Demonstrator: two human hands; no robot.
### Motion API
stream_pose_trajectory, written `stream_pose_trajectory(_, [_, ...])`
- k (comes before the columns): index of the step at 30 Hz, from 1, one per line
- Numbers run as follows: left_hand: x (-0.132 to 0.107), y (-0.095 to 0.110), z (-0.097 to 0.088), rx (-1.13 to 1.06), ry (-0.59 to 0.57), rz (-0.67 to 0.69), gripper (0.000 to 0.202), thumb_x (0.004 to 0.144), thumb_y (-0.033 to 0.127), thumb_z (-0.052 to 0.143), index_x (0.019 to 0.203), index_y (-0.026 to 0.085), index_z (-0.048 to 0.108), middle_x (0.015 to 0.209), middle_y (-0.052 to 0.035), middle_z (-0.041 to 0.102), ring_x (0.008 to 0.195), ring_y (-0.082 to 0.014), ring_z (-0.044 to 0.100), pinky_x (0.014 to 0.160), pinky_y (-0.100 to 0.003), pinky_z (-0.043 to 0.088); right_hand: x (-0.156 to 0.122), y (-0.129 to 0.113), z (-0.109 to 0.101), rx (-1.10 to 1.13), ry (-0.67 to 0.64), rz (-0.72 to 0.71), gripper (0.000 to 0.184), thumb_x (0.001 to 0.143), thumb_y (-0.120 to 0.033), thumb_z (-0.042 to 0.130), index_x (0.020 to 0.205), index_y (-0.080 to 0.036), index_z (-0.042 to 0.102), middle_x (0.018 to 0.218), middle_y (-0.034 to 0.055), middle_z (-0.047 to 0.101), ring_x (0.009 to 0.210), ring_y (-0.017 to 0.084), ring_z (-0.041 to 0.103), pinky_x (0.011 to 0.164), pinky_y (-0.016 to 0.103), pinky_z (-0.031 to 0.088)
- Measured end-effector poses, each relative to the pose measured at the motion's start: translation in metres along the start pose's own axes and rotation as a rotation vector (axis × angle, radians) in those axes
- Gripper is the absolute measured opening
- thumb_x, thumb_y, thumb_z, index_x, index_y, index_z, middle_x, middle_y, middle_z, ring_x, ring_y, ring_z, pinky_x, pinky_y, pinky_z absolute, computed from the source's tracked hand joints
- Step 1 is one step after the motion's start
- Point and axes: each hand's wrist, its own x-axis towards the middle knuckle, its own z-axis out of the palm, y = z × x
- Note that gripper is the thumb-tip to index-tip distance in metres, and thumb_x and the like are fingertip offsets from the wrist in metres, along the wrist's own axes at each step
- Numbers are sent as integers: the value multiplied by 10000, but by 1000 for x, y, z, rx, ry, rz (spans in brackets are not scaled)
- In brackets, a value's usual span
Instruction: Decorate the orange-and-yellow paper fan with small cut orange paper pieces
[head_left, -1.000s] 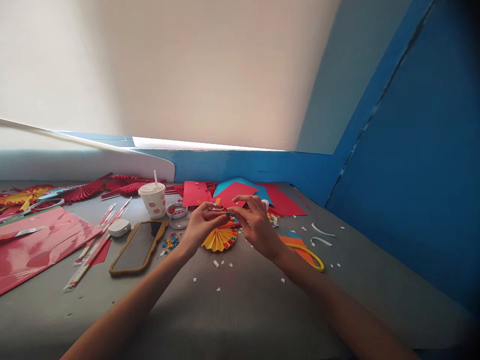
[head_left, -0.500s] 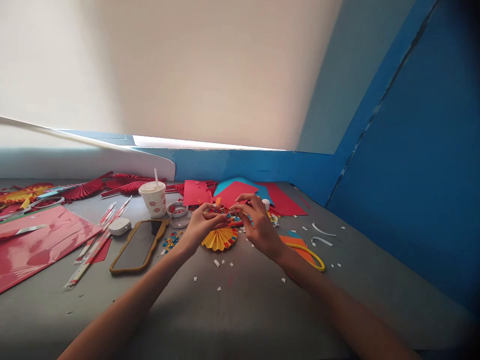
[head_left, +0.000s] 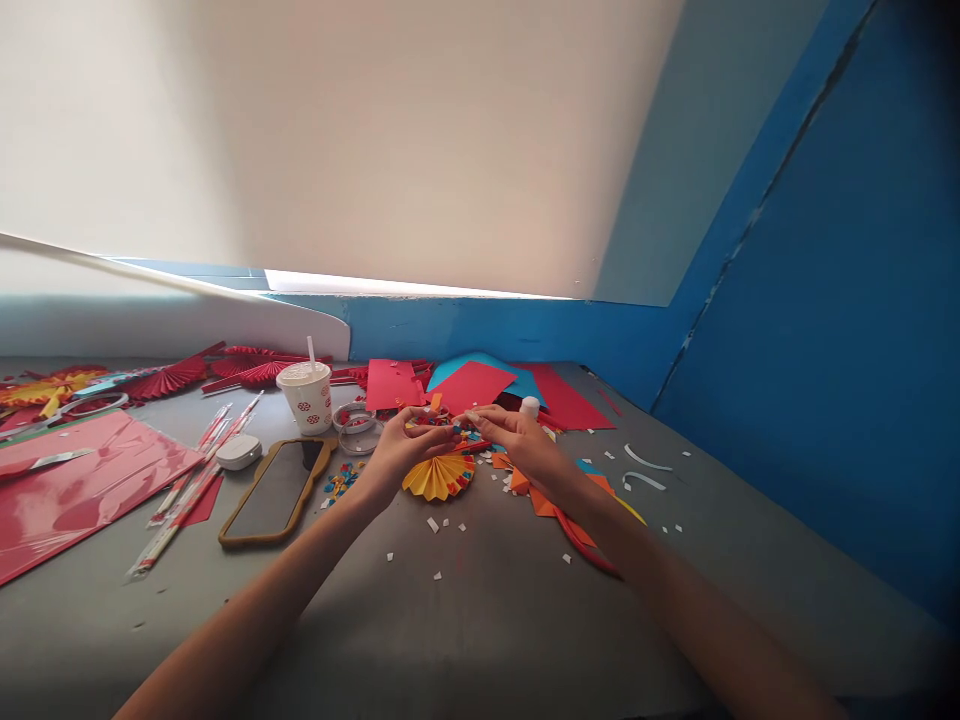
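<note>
My left hand [head_left: 401,450] is closed in a pinch just above and left of a yellow pleated paper fan [head_left: 437,479], which has small red and blue bits along its right edge. From the right, my right hand [head_left: 517,437] meets it, thumb and finger pressed together near the left fingertips. Whatever lies between the fingers of either hand is too small to name. Behind the hands is a pile of tiny coloured paper bits, partly hidden. A white-capped bottle [head_left: 529,406] stands just behind my right hand.
To the left are a phone in a brown case [head_left: 277,492], a lidded cup with a straw [head_left: 306,397], a white case [head_left: 239,452], wrapped straws [head_left: 196,490] and a red plastic-covered sheet pack [head_left: 97,470]. Red card [head_left: 480,387] lies behind; orange paper pieces [head_left: 541,502] and red-handled scissors [head_left: 581,540] are right.
My right hand has lowered and flattened, its fingers coming closer to the left fingertips. The bottle cap and scissors' red handle are now more visible. My left hand has barely moved.
</note>
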Motion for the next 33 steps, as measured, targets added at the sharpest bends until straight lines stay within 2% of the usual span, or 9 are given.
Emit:
stream_pose_trajectory(8, [-1,1,-1,-61,-45,-32,246,744,194,779,928,134,627,1037,-125,747,1029,-240,695,1063,-377,473,1,-2,1,49,3,39,330,949,-494,474,1065,-327,734,1219,14,645,1274,252,475,1105,432,334])
stream_pose_trajectory(14, [3,-2,-5,-97,-68,-48,215,748,190,772,913,118,655,1054,-116,740,1023,-220,692,1083,-361,452,2,-3,3,10,14,8,311,948,-454,474,1057,-334,740,1186,13,613,1193,241,542,1074,409,369])
stream_pose_trajectory(22, [4,-2,-8,-134,-94,-62,233,748,189,775,941,113,669,1054,-106,740,1006,-207,693,1088,-353,436,1,-1,7,-95,74,-96,308,947,-438,473,1026,-320,746,1139,48,548,1182,242,530,1001,419,447])
stream_pose_trajectory(33, [4,-4,-8,-155,-107,-38,198,753,183,768,914,121,670,1014,-83,746,993,-194,697,1068,-341,455,-2,1,10,-316,156,-280,309,975,-400,460,1016,-283,742,1124,62,564,1139,248,538,958,399,488])
